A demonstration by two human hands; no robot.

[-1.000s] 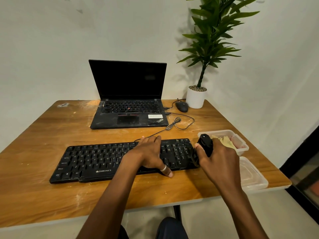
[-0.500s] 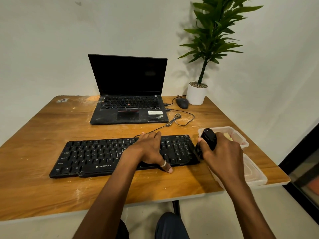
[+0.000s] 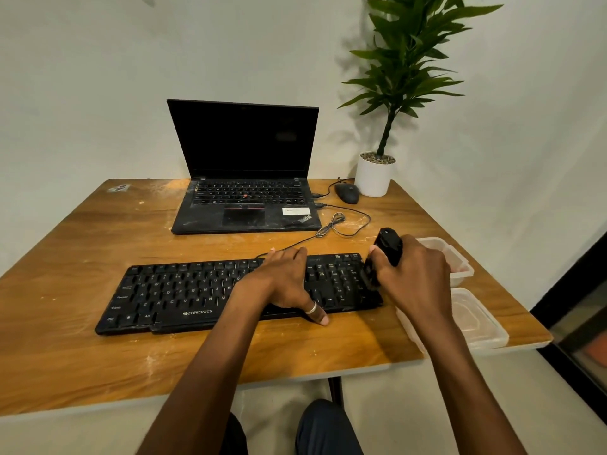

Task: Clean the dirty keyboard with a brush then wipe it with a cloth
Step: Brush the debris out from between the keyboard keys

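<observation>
Brush [image 3: 389, 247] farther onto keyboard [image 3: 184, 290], steep, bristles down, in grip of right hand [image 3: 414, 278]; left hand [image 3: 283, 281] flat on keys.

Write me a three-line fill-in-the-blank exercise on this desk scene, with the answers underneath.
1. The left hand rests on the black ____.
2. The right hand grips a ____ at that thing's right end.
3. The mouse lies between the laptop and the white ____.
Missing words: keyboard; brush; pot.

free: table [image 3: 75, 244] left of keyboard [image 3: 184, 290] | right: tubs [image 3: 483, 330] crowd it, apparently touching
</observation>
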